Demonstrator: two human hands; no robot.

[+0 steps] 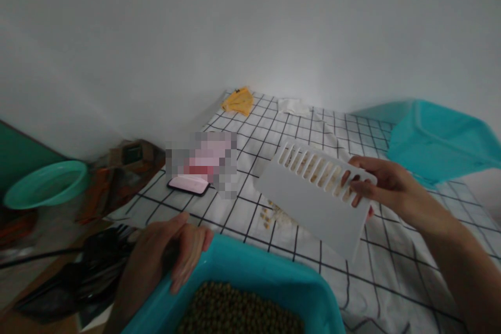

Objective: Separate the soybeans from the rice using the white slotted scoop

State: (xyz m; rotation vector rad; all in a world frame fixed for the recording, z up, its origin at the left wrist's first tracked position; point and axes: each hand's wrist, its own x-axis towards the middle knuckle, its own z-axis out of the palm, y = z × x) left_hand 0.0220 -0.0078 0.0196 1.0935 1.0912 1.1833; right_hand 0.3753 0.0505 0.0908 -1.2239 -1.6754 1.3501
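Observation:
My right hand (378,185) grips a thin white plastic board (313,203) by its slotted end, fingers and thumb pinching it near the right corner. The board is tilted above a white cloth with black grid lines (250,209). Through its slots and beside its lower left edge show small pale yellowish pieces (270,214), partly hidden by it. Close to me, my left hand (183,253) is closed over the left rim of a turquoise plastic basin (270,258). Inside lie many small round greenish-brown beans or pellets (235,308); their exact kind is unclear.
A phone (190,184) lies on the cloth beside a blurred-out pinkish item. Farther back are a yellow wrapper (239,102) and a white crumpled piece (293,106). A tilted turquoise basin (442,141) stands right. Left are a green basin (47,185) and black plastic bags (86,271).

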